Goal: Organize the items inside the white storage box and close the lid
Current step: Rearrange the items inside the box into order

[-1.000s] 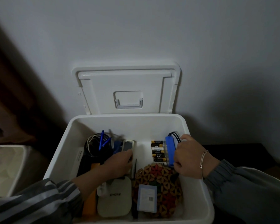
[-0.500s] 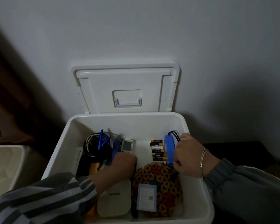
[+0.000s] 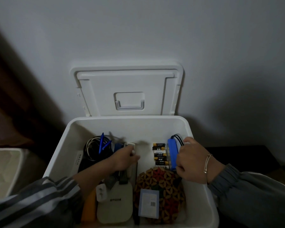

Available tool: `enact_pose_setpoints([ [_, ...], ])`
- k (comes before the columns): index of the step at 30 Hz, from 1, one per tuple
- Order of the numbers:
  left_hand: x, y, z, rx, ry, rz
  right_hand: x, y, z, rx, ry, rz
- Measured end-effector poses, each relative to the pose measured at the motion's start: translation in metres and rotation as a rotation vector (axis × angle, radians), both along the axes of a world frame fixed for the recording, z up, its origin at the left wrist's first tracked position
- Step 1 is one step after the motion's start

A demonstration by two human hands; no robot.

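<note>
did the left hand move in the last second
Yes. The left hand has slid slightly toward the back wall of the white plastic storage box, now covering more of the small white remote it grips.

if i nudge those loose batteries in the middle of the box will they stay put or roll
The batteries look like separate small cylinders lying side by side, so a nudge would probably roll or scatter them. They are likely stiff and dense for their size. The patterned mat at their near side might stop a roll.
</note>
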State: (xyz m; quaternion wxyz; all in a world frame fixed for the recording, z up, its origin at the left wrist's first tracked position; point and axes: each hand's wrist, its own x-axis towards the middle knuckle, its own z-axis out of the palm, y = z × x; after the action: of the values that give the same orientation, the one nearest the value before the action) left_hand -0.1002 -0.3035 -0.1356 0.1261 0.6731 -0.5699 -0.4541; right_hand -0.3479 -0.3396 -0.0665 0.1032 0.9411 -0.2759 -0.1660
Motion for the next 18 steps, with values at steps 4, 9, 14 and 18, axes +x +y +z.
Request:
enact_pose_setpoints([
  [4,-0.009,-0.015,0.000,0.163,0.338,0.110,0.001,0.000,0.002,0.000,-0.010,-0.002],
  [9,-0.037,-0.049,-0.010,0.202,0.261,0.033,0.000,0.000,0.000,0.011,-0.028,-0.006],
  [14,-0.073,-0.084,-0.030,-0.109,-0.090,-0.158,-0.001,-0.001,0.000,0.005,-0.052,0.006],
  [18,-0.084,-0.081,-0.048,-0.284,-0.152,-0.089,-0.001,-0.001,0.000,0.018,-0.068,0.004],
])
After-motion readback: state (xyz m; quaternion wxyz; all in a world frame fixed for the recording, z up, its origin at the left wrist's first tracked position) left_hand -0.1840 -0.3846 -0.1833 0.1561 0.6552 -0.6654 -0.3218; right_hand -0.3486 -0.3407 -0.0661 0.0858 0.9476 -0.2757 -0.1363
